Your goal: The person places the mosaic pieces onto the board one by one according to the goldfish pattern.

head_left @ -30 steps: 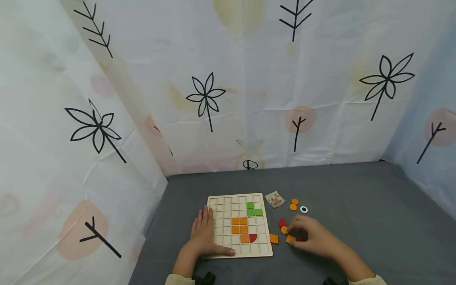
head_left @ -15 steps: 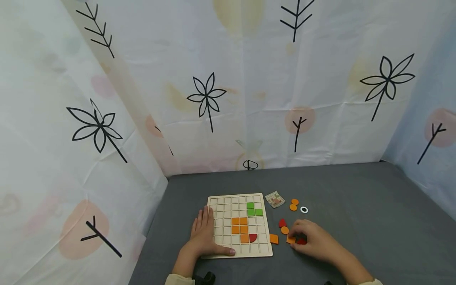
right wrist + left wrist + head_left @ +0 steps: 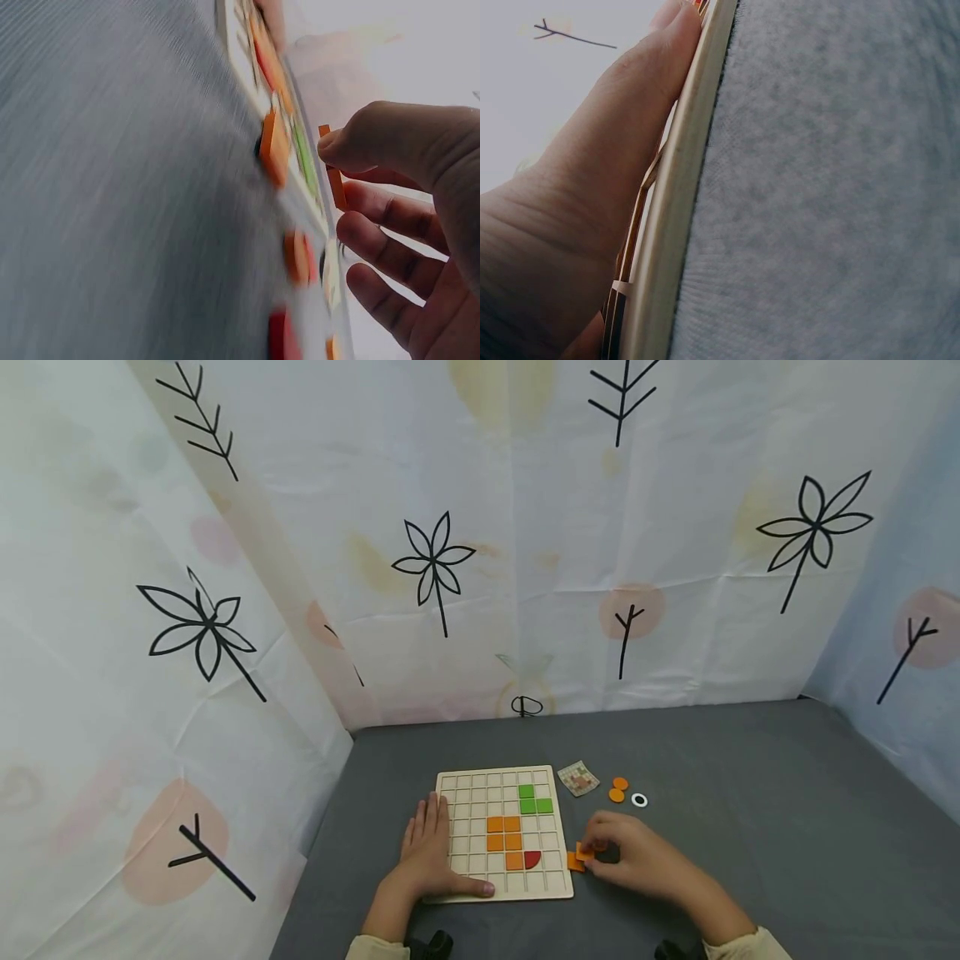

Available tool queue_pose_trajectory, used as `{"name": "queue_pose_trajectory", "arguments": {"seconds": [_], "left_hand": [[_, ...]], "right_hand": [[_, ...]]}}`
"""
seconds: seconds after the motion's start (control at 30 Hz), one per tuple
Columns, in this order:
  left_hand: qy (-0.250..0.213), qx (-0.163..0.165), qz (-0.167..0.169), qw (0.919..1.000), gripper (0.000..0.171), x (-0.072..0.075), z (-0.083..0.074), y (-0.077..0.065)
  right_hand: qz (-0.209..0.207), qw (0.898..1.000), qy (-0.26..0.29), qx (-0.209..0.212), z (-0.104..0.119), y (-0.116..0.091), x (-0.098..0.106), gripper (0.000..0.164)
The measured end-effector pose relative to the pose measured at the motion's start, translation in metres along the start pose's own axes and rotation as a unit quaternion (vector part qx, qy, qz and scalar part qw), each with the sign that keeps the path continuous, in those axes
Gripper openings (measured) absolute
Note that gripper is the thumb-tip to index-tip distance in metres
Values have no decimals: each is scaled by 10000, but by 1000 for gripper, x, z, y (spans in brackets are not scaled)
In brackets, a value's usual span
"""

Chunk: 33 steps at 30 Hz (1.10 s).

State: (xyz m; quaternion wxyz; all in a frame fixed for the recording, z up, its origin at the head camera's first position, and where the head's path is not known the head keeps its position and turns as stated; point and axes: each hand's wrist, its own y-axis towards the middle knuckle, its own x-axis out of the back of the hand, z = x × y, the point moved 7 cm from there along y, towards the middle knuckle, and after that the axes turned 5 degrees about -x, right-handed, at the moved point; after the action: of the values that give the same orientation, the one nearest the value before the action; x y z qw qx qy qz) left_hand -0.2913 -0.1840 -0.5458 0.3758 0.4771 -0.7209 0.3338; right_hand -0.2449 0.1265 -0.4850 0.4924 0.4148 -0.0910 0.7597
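A wooden grid board [image 3: 468,878] lies on the grey table, holding green squares [image 3: 527,805], orange squares [image 3: 504,833] and a red quarter-round piece [image 3: 532,860]. My left hand [image 3: 427,852] rests flat along its left side, fingers straight, thumb on the near edge. My right hand [image 3: 633,856] pinches an orange square tile [image 3: 335,184] between thumb and fingertips, raised off the table just right of the board. Below it, another orange tile [image 3: 574,862] lies at the board's right edge. An orange disc [image 3: 297,257] and a red piece [image 3: 282,336] show in the right wrist view.
A small patterned card [image 3: 578,779] lies off the board's upper right corner. Beside it are two orange discs [image 3: 617,795] and a white ring-shaped piece with a dark centre [image 3: 639,800]. A printed cloth [image 3: 480,652] hangs behind the table.
My right hand has picked up the orange tile from among the loose pieces and moved left with it toward the board. The left hand has stayed still.
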Motion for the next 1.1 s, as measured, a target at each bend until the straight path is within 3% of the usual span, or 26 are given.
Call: {"name": "queue_pose_trajectory", "arguments": {"seconds": [0.27, 0.5, 0.7, 1.1], "left_hand": [[30, -41, 38, 10000, 168, -1, 1, 0], [12, -39, 136, 9999, 171, 2, 1, -1], [30, -113, 203, 9997, 171, 3, -1, -3], [28, -118, 224, 9997, 170, 0, 2, -1]], "right_hand": [[98, 9976, 407, 560, 26, 37, -29, 15], [387, 9986, 209, 302, 34, 62, -60, 6], [530, 9984, -141, 133, 40, 74, -76, 6], [784, 9939, -707, 326, 51, 82, -94, 5]]}}
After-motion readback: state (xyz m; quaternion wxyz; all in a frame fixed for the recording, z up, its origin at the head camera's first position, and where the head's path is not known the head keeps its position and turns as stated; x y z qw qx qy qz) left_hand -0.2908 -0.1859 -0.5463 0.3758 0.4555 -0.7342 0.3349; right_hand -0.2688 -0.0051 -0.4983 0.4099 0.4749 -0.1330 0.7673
